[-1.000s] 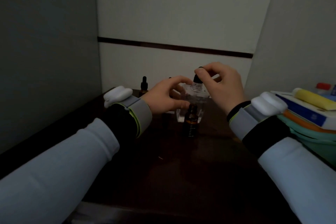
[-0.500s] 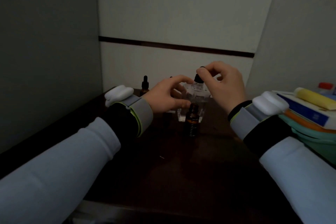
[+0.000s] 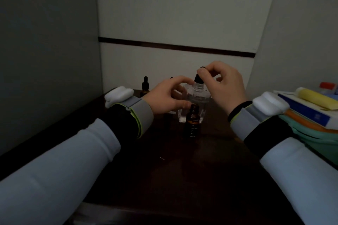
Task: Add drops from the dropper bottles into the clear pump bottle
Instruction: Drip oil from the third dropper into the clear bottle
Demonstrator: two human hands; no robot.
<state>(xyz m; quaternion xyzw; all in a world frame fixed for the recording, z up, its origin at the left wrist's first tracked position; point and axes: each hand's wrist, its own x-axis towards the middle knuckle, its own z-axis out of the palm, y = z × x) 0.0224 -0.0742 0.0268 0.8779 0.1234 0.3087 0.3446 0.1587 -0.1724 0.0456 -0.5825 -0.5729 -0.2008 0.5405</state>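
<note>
The clear pump bottle (image 3: 198,97) stands at the middle of the dark table, its pump head off. My left hand (image 3: 164,97) grips its shoulder and side from the left. My right hand (image 3: 223,86) pinches the black bulb of a dropper (image 3: 198,78) held upright over the bottle's open neck. An open amber dropper bottle (image 3: 192,123) with no cap stands just in front of the clear bottle. A second amber dropper bottle (image 3: 145,86), capped, stands at the back left by the wall.
A stack of books and boxes (image 3: 309,113) with a yellow object (image 3: 314,99) on top fills the right edge. Walls close in on the left and behind. The near part of the table (image 3: 182,170) is dark wood.
My right hand with the dropper has risen a little above the bottle's neck. My left hand stays on the clear bottle.
</note>
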